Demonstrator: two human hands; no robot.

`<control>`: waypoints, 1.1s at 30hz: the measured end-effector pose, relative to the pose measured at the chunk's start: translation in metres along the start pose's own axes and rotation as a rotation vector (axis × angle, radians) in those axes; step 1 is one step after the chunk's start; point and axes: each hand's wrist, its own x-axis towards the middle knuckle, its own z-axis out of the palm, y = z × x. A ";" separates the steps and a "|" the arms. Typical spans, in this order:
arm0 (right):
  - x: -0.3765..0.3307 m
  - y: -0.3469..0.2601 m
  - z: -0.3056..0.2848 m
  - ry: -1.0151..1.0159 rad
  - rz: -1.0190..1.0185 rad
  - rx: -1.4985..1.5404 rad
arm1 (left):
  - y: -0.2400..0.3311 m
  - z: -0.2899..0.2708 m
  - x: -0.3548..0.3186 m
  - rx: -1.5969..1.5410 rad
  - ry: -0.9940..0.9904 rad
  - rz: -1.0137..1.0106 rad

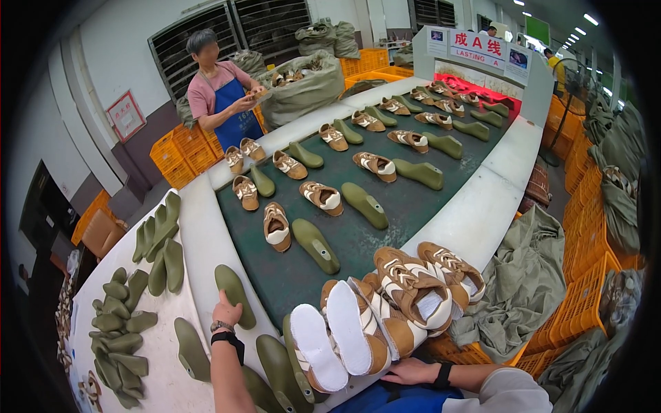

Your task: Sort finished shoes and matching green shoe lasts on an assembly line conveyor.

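My left hand [226,311] is closed on the lower end of a green shoe last [235,294] at the white table edge beside the dark green belt. More lasts [191,351] lie left of and below that hand. My right hand [411,370] lies low at the table's near edge, its visible fingers stretched out, just below a pile of brown and white sneakers [406,282]. Its fingertips are partly hidden by the shoes. White insole-shaped soles [318,347] face up on the shoes at the pile's left.
Sneakers [277,227] and lasts [315,246] stand in pairs along the green belt [248,241]. Many lasts [117,330] heap at left. A person in a blue apron [234,110] handles a shoe across the belt. Orange crates [585,275] and green sacks [516,282] line the right.
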 end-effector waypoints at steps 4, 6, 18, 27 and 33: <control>0.004 0.003 0.006 0.022 -0.009 -0.014 | -0.003 -0.004 0.001 0.000 -0.015 0.020; 0.005 0.001 0.005 0.117 -0.089 -0.032 | 0.001 -0.009 -0.004 -0.008 -0.034 0.080; 0.001 -0.002 -0.010 0.086 -0.136 0.184 | 0.104 0.003 0.017 0.168 -0.181 0.252; 0.005 -0.008 -0.015 0.153 -0.156 0.137 | 0.098 0.040 0.032 0.080 -0.217 0.095; 0.001 -0.002 -0.010 0.119 -0.125 0.106 | 0.111 0.030 0.022 -0.041 -0.295 -0.078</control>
